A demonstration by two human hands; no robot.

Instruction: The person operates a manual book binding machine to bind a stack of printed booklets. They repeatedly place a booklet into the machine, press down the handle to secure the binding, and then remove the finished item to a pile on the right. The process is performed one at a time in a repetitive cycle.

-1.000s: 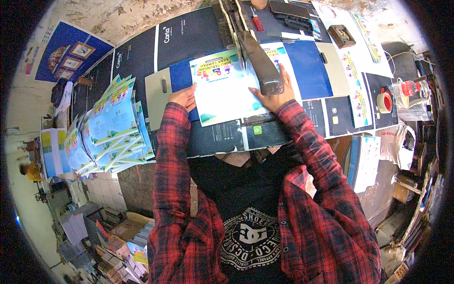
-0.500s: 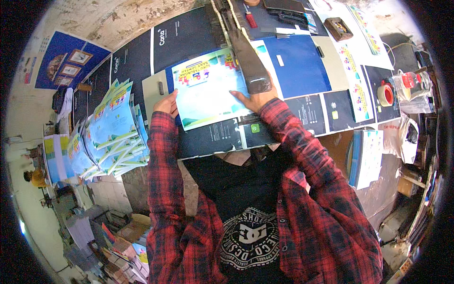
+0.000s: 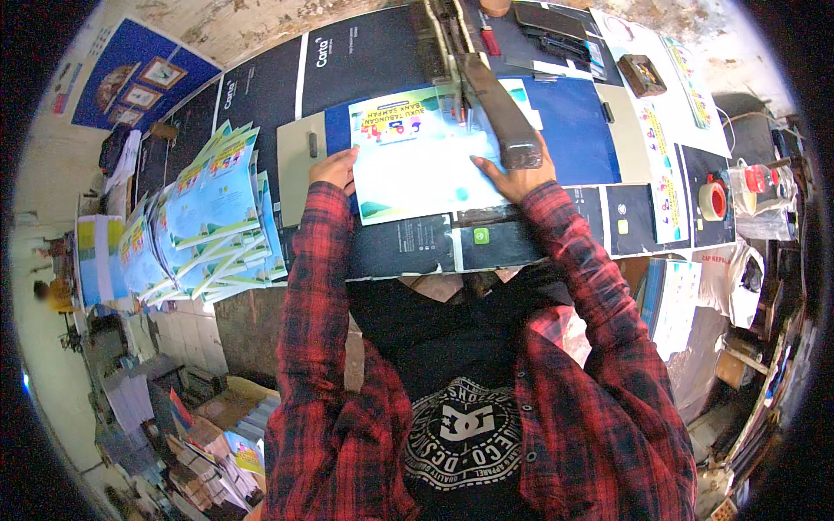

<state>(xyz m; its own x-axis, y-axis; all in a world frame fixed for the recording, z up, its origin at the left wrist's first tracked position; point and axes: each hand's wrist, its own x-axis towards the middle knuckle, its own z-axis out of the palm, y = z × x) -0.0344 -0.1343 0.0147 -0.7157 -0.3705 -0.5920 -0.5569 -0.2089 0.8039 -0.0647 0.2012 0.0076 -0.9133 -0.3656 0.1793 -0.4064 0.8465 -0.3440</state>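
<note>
A light-blue printed booklet sheet [image 3: 417, 178] lies on the dark work surface, its far right part beneath a long brown stapler [image 3: 499, 108]. My left hand [image 3: 337, 168] pinches the sheet's left edge, thumb on top. Under the near end of the stapler arm, my right hand [image 3: 519, 181] rests its thumb on the sheet's right part. Its other fingers are partly hidden by the arm, and some show along its right side. A blue board [image 3: 582, 130] with a grey edge lies beneath the sheet and to the right.
A fanned pile of printed booklets [image 3: 204, 208] stands at the left. To the right are a printed strip [image 3: 663, 187], a tape roll [image 3: 713, 201] and a clear red-capped container [image 3: 760, 180]. A small brown box [image 3: 641, 75] and a red-handled tool [image 3: 489, 36] lie at the back.
The whole view has shifted, so table items appear farther right. Both hands keep their hold on the sheet, which sits slightly farther from me under the stapler.
</note>
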